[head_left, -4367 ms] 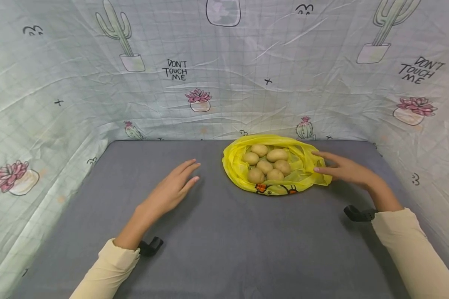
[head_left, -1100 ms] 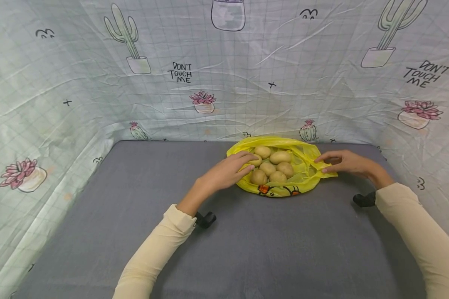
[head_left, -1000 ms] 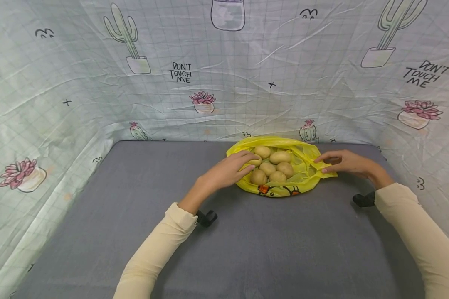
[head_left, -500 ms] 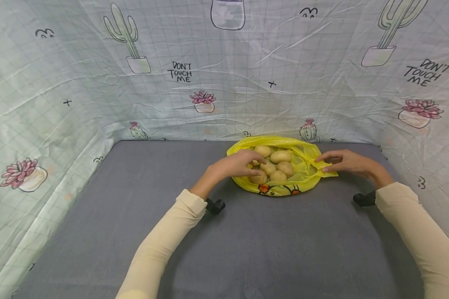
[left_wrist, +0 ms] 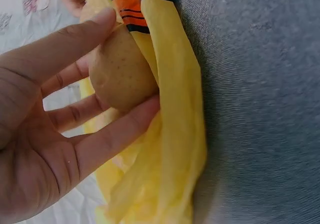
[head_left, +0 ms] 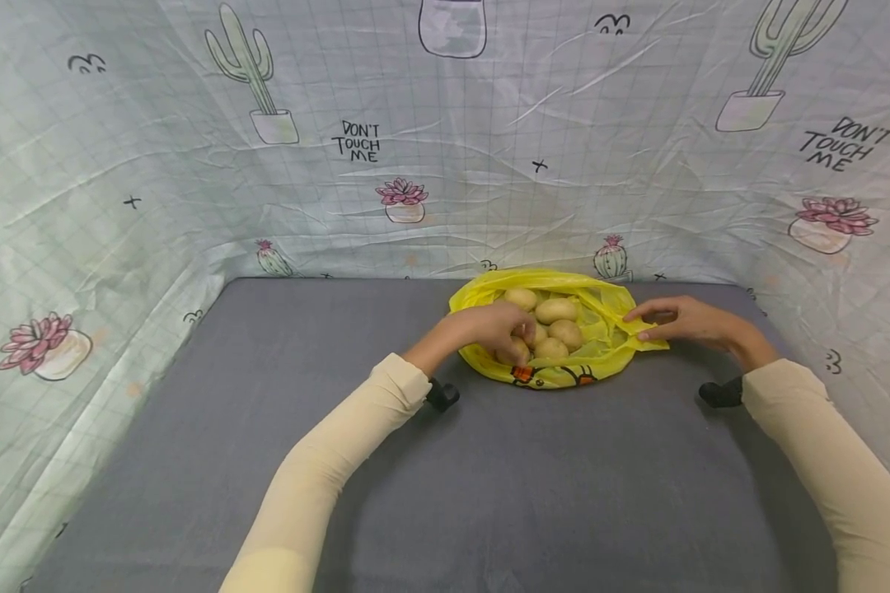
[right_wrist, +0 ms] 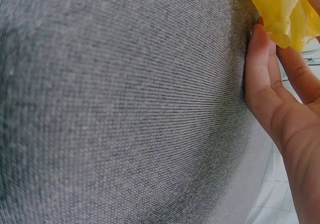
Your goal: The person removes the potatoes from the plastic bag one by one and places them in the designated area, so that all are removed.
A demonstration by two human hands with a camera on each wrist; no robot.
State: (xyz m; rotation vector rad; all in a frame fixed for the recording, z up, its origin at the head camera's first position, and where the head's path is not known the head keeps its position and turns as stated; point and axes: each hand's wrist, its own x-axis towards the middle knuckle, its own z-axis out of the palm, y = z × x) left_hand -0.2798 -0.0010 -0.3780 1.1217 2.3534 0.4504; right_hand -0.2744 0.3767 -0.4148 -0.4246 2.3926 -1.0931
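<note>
A yellow plastic bag lies with its mouth spread wide, several potatoes inside. My left hand reaches over the bag's left rim and grips the potato at the near left. Close up in the left wrist view, thumb and fingers curl round this potato, next to the bag's printed side. At the bag's right end my right hand pinches a gathered corner of the plastic between thumb and fingers. In the right wrist view the crumpled bag end sits at the fingertips.
Grey cloth covers the table. Behind and at both sides hangs a pale curtain printed with cacti; the bag lies close to its back panel. A black wrist mount sits at the right wrist, another at the left.
My left hand has come from the bare table at left to the bag, then shifted from the left potato to the near-left one and gripped it. The right hand keeps hold of the bag's corner.
</note>
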